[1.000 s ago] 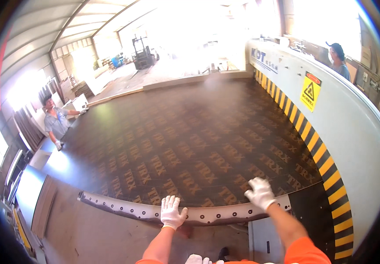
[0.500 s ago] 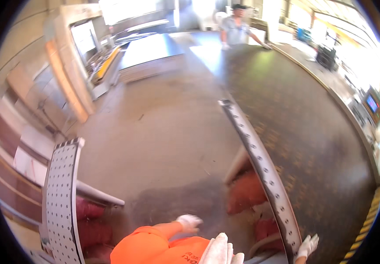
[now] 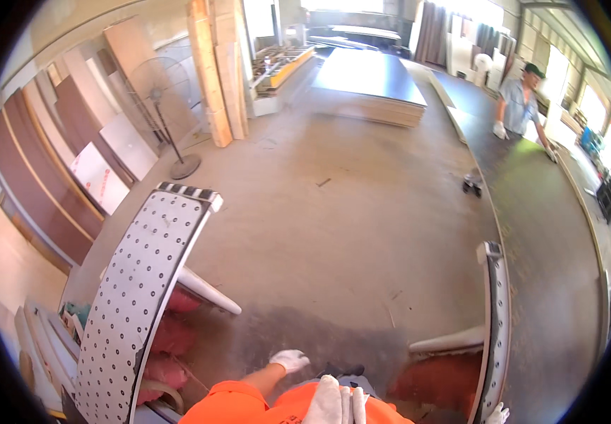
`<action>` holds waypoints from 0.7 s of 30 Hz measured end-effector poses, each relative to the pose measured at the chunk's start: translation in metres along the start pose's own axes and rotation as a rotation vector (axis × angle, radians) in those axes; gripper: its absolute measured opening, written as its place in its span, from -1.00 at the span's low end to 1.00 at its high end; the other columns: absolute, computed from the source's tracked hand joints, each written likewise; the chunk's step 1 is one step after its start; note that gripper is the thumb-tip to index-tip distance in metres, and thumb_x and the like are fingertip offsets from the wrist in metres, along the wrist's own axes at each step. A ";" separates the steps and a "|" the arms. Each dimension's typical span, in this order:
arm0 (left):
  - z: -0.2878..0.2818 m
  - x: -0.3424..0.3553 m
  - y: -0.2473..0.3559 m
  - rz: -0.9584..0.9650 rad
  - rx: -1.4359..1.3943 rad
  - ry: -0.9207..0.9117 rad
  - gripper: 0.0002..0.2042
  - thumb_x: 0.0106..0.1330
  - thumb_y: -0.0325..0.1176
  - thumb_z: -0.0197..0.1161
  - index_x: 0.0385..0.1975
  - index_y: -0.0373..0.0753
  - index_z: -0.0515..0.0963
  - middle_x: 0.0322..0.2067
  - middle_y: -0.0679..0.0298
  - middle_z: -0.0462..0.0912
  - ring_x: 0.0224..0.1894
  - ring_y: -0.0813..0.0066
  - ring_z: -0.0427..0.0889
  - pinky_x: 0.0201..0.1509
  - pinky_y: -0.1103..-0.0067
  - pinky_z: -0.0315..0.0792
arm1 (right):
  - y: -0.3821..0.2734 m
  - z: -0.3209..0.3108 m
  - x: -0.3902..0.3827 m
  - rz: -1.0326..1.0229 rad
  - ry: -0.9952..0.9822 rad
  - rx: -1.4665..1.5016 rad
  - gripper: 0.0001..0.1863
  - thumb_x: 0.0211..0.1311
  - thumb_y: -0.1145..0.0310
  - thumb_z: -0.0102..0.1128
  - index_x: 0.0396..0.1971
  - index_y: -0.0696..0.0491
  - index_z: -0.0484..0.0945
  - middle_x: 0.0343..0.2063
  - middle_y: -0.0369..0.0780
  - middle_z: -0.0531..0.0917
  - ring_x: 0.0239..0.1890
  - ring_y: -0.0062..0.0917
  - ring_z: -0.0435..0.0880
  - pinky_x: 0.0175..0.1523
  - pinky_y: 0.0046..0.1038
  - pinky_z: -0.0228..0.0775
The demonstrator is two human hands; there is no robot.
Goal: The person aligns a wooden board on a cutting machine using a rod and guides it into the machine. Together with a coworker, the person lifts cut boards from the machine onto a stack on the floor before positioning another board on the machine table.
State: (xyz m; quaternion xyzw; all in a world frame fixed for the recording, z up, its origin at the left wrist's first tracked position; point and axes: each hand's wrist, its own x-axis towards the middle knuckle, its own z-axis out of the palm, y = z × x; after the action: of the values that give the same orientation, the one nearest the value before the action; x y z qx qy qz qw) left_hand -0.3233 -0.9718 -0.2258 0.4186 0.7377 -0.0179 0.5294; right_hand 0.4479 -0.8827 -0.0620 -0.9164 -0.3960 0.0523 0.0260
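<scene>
My left hand, in a white glove, hangs in front of my orange shirt with its fingers loosely extended, holding nothing. At the lower right, my gloved right hand rests by the outer edge of a narrow white table wing with dark round studs. Its fingers are apart; the frame edge cuts off part of it. Beside that wing lies a long dark sheet. A pale glove-like cloth shows against my shirt.
A wide studded wing stands on my left. Beyond are a standing fan, leaning boards and a stack of panels. A co-worker stands at the sheet's far end, hands on it. A small dark object sits near its edge.
My view has swung right-to-left, so the studded wings, panel stack and co-worker appear farther right. My right hand now sits lower, partly out of frame. My left hand stays before my body.
</scene>
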 end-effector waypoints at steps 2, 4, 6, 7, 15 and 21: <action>0.002 0.003 0.014 0.200 0.037 -0.010 -0.48 0.44 0.10 0.04 0.16 -0.13 0.66 0.25 -0.01 0.63 0.35 -0.01 0.55 0.40 0.20 0.43 | -0.056 0.013 0.031 -0.015 0.036 -0.002 -0.11 0.47 -0.31 -0.03 0.22 0.35 0.55 0.26 0.25 0.56 0.30 0.14 0.53 0.45 -0.09 0.32; 0.041 0.055 -0.030 0.367 0.118 -0.047 -0.57 0.51 -0.02 0.02 0.18 -0.09 0.62 0.33 0.06 0.56 0.39 0.08 0.51 0.40 0.26 0.44 | -0.137 0.020 0.058 -0.140 0.071 -0.028 -0.09 0.45 -0.32 -0.01 0.27 0.35 0.49 0.19 0.20 0.63 0.28 0.13 0.55 0.35 -0.06 0.41; 0.062 0.118 -0.067 0.457 0.081 -0.114 -0.47 0.49 0.12 0.02 0.29 -0.02 0.60 0.37 0.08 0.55 0.42 0.06 0.51 0.48 0.24 0.36 | -0.183 0.033 0.111 -0.035 0.005 -0.139 -0.15 0.57 -0.20 -0.11 0.53 0.21 0.24 0.55 0.08 0.24 0.59 -0.06 0.19 0.63 -0.10 -0.02; 0.059 0.141 -0.069 0.381 -0.007 -0.119 -0.45 0.45 0.14 0.06 0.25 -0.05 0.63 0.34 0.06 0.58 0.39 0.06 0.54 0.45 0.24 0.38 | -0.184 0.044 0.124 -0.033 0.035 -0.154 -0.12 0.56 -0.23 -0.11 0.53 0.23 0.24 0.56 0.08 0.23 0.59 -0.06 0.17 0.64 -0.11 -0.03; -0.127 0.111 -0.053 -0.137 -0.046 0.087 -0.39 0.43 0.15 0.00 0.28 -0.12 0.62 0.31 -0.01 0.60 0.38 -0.02 0.54 0.46 0.20 0.38 | -0.471 0.052 0.163 -0.281 0.046 -0.230 -0.12 0.56 -0.18 -0.05 0.59 0.19 0.12 0.61 0.06 0.12 0.63 -0.04 0.06 0.69 -0.11 -0.20; -0.209 0.142 0.027 -0.175 -0.321 0.335 -0.39 0.46 0.13 0.00 0.33 -0.13 0.58 0.34 0.05 0.57 0.42 0.02 0.49 0.50 0.25 0.34 | -0.603 0.060 0.181 -0.306 0.047 -0.109 -0.12 0.45 -0.06 0.17 0.56 0.19 0.19 0.57 0.08 0.19 0.61 0.00 0.13 0.67 -0.11 -0.10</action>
State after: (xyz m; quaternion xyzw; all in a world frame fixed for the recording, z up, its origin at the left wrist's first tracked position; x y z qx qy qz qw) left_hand -0.4787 -0.7713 -0.2361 0.2605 0.8420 0.1234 0.4560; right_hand 0.1284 -0.3376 -0.0819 -0.8464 -0.5325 0.0047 -0.0067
